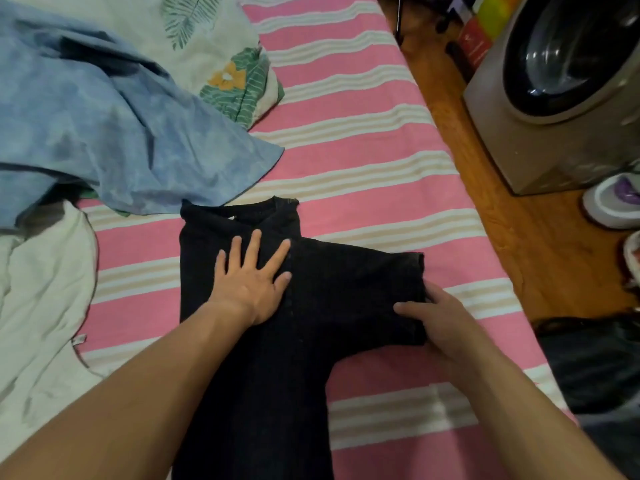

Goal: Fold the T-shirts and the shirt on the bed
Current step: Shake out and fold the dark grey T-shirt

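Observation:
A black T-shirt (pixel 263 358) lies flat on the pink-and-white striped bed (pixel 363 174), collar away from me, its left side folded inward and its right sleeve sticking out. My left hand (pixel 252 282) presses flat on the chest with fingers spread. My right hand (pixel 440 317) grips the end of the right sleeve, thumb on top of the cloth and fingers at its edge. A blue mottled shirt (pixel 114 133) lies crumpled at the upper left. A white T-shirt (pixel 41 306) lies rumpled at the left edge.
A pillow with a leaf and flower print (pixel 221 64) sits at the head of the bed. Right of the bed is wooden floor (pixel 519 254) with a washing machine (pixel 568 81), shoes (pixel 613 199) and a dark bag (pixel 588 362).

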`<control>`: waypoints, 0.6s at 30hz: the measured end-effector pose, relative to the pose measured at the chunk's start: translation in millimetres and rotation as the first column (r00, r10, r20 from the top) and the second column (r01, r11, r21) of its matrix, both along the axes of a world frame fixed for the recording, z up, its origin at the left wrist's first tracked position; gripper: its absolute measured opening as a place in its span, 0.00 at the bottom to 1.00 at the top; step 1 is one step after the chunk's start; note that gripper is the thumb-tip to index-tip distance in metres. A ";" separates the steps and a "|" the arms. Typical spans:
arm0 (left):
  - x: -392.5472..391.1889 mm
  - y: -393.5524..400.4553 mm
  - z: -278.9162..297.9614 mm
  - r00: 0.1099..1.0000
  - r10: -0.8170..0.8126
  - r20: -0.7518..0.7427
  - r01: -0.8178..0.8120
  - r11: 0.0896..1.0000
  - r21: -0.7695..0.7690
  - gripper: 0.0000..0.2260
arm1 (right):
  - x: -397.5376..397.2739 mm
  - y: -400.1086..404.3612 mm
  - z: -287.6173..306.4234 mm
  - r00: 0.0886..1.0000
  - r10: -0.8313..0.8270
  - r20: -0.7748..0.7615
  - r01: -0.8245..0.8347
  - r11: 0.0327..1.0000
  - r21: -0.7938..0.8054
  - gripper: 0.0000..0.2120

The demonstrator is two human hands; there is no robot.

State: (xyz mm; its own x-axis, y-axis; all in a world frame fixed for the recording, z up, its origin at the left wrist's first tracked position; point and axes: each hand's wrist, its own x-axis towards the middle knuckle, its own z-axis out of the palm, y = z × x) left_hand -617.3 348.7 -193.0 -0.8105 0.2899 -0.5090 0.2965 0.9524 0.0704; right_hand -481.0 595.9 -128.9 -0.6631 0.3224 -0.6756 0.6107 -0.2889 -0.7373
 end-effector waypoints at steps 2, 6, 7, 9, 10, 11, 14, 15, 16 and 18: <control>-8.2 3.1 14.7 0.998 0.000 0.060 -0.005 0.998 0.068 0.29 | -13.1 -5.7 21.8 0.992 0.054 -0.114 -0.065 0.993 -0.096 0.22; 8.1 -24.7 64.9 0.785 0.519 0.339 -0.582 0.431 0.689 0.13 | -51.4 -68.8 62.8 0.892 0.370 -0.261 -0.372 0.927 0.044 0.21; 15.9 -37.4 74.7 0.589 0.537 0.604 -0.747 0.078 0.660 0.12 | -58.4 -92.5 65.9 0.841 0.476 -0.258 -0.461 0.879 0.118 0.24; 29.5 -64.6 77.8 0.244 0.245 0.938 -0.894 -0.317 0.315 0.23 | -66.2 -138.0 62.5 0.705 0.683 -0.189 -0.666 0.730 0.154 0.33; 34.8 -76.3 75.8 0.154 0.131 0.979 -0.911 -0.364 0.192 0.28 | -67.2 -154.6 56.4 0.643 0.756 -0.125 -0.741 0.655 0.147 0.38; 39.0 -83.4 73.7 0.121 0.061 0.991 -0.917 -0.376 0.135 0.29 | -67.2 -163.6 46.9 0.608 0.793 -0.043 -0.774 0.604 0.190 0.40; 42.8 -85.3 51.1 0.106 0.135 0.985 -0.897 -0.414 0.154 0.21 | -73.4 -149.6 15.4 0.693 0.702 0.166 -0.640 0.493 0.589 0.27; 43.8 -82.6 45.8 0.115 0.199 0.973 -0.891 -0.413 0.190 0.18 | -77.5 -138.7 6.7 0.740 0.646 0.186 -0.573 0.461 0.678 0.24; 45.3 -81.0 40.1 0.142 0.259 0.955 -0.884 -0.402 0.240 0.15 | -83.5 -126.9 -0.9 0.768 0.612 0.189 -0.526 0.434 0.731 0.23; 48.2 -80.3 34.9 0.194 0.308 0.931 -0.869 -0.387 0.309 0.14 | -99.5 -106.7 -15.3 0.767 0.607 0.207 -0.528 0.414 0.741 0.25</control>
